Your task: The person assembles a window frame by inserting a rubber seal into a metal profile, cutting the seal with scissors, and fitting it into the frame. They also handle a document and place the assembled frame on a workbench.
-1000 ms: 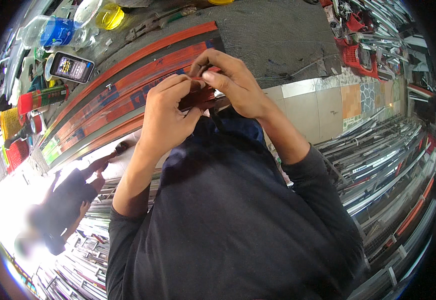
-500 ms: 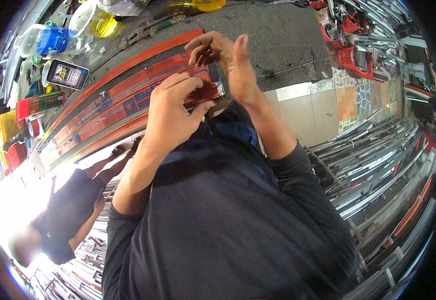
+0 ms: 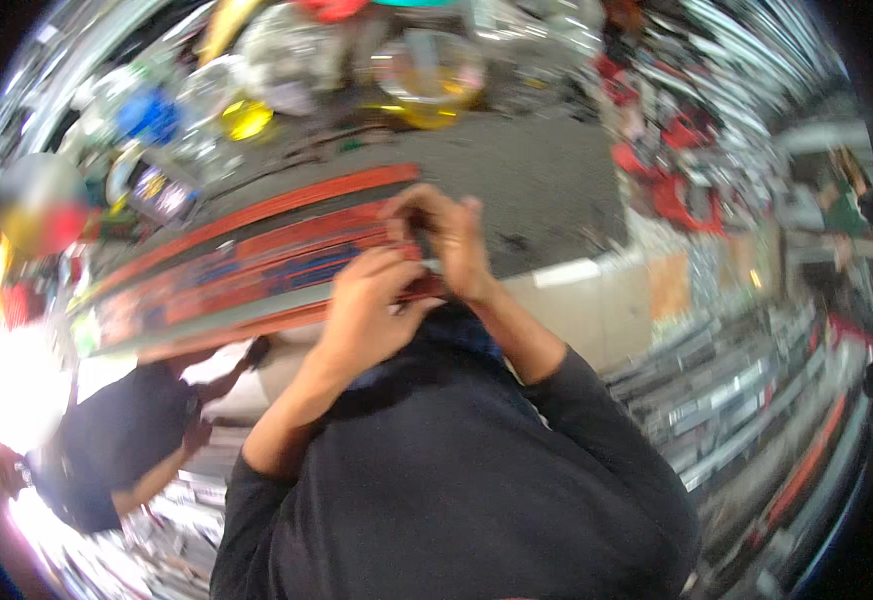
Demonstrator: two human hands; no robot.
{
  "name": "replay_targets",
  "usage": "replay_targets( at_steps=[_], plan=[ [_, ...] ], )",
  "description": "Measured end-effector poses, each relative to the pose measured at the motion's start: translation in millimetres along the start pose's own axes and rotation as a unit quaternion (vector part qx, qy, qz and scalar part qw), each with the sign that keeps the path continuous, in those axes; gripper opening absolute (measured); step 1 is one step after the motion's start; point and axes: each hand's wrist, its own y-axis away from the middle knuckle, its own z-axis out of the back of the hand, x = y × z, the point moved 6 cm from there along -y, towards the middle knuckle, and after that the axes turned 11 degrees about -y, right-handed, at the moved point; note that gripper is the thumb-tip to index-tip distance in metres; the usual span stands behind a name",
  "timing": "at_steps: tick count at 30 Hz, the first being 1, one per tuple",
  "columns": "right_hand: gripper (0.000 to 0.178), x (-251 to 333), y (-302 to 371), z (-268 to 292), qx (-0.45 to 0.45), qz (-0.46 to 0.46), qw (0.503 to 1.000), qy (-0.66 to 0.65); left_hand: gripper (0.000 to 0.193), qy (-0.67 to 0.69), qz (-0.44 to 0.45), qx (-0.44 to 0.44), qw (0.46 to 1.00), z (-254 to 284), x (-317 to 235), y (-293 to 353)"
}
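Observation:
Several long red-orange bars with blue markings lie side by side on the dark workbench, running off to the left. At their right-hand end, my left hand has its fingers curled round the end of a near bar, thumb underneath. Just beyond and to the right, my right hand bends its fingers down toward the same end, thumb raised. Its fingertips meet a small dark-red part beside my left fingers; motion blur hides what it is.
A clear bowl with yellow liquid, a blue-labelled bottle and a phone sit on the bench. Red baskets stand at the far right. Metal lengths fill the near right. Another person is at the left.
The view has shifted, so bench and bars appear lower. My right hand has drawn in its fingers and come closer to my left hand, which still grips the bar end.

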Motion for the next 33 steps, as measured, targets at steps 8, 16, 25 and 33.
replay_targets(
  at_steps=[8, 16, 25, 33],
  plan=[
    [0.077, -10.3, 7.0, -11.9, -0.044, 0.024, 0.989, -0.141, 0.035, 0.03, -0.035, -0.014, 0.999, -22.4, 0.5, 14.8],
    [0.022, 99.5, 10.6, 131.9, -0.307, 0.236, 0.876, 0.288, 0.036, -0.02, 0.011, 0.018, 1.0, -21.1, -1.0, -7.7],
    [0.079, 122.6, -154.2, 400.2, -0.171, -0.184, 0.635, 0.73, 0.027, -0.014, 0.046, 0.057, 0.997, -35.8, 15.1, 4.9],
    [0.08, 161.8, -121.6, 428.1, -0.187, -0.069, 0.643, 0.74, 0.032, -0.02, 0.044, 0.038, 0.998, -30.8, 19.5, 7.9]
  ],
)
